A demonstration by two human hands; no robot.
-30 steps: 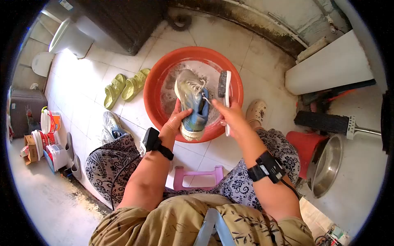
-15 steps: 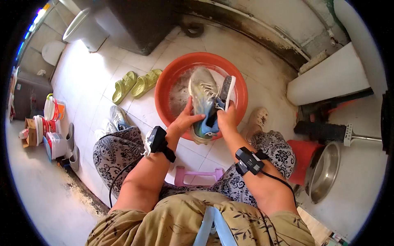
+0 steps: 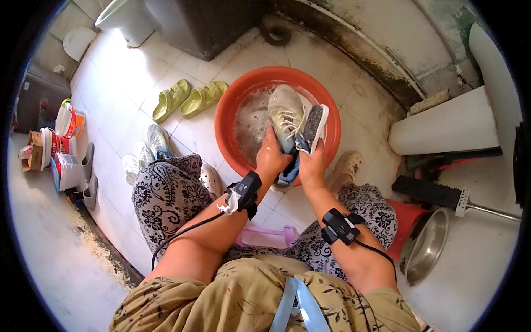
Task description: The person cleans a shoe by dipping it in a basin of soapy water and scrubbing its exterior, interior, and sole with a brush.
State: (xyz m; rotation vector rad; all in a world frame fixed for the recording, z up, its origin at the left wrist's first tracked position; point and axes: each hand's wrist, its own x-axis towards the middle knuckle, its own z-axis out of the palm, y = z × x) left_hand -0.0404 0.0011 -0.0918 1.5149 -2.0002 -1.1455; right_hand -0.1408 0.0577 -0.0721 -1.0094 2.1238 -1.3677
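Observation:
A pale grey-green sneaker (image 3: 285,108) with white laces and a blue collar is held over an orange basin (image 3: 222,124), toe pointing away from me. My left hand (image 3: 271,154) is closed on the shoe's left side near the heel. In my right hand (image 3: 313,165) is a scrub brush (image 3: 316,123) with dark bristles and a white back, upright beside the shoe's right side. The fingers of this hand also lie against the shoe's collar. Foamy water (image 3: 251,119) fills the basin below. The heel is partly hidden by my hands.
Green slippers (image 3: 171,99) lie left of the basin, and another pair of sneakers (image 3: 159,141) stands near my left knee. A pink stool (image 3: 265,237) is between my legs. On the right are a black brush with a metal handle (image 3: 428,191) and a steel bowl (image 3: 425,246).
My left hand has turned and shifted right toward the shoe's heel. The sneaker now sits more upright and closer to the brush. The whole view has shifted slightly.

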